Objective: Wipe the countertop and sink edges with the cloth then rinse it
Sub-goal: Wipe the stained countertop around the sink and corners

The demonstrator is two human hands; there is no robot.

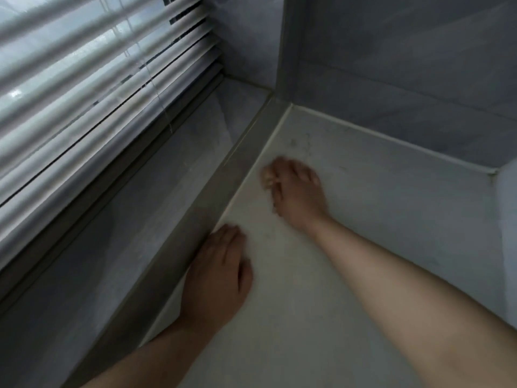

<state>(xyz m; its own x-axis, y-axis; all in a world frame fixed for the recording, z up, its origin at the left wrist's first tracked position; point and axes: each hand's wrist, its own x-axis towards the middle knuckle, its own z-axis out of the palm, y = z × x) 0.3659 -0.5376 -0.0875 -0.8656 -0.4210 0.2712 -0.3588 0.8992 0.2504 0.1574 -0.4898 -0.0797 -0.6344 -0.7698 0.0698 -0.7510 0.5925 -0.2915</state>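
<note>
The white countertop [363, 219] runs into a corner between a window ledge and a grey tiled wall. My left hand [218, 275] lies flat on it with straight fingers, next to the ledge's raised trim. My right hand [296, 189], blurred, is further in towards the corner with its fingers curled down onto the counter. A small pale bit, apparently the cloth [267, 176], shows under its fingertips; the rest is hidden by the hand. Faint dark specks mark the counter just beyond this hand. No sink is in view.
White slatted blinds [98, 79] hang over the window at the left, above a grey marble ledge [140, 205]. A beige trim strip [223, 186] divides ledge and counter. Grey tiled walls [405, 65] close the back and the right side.
</note>
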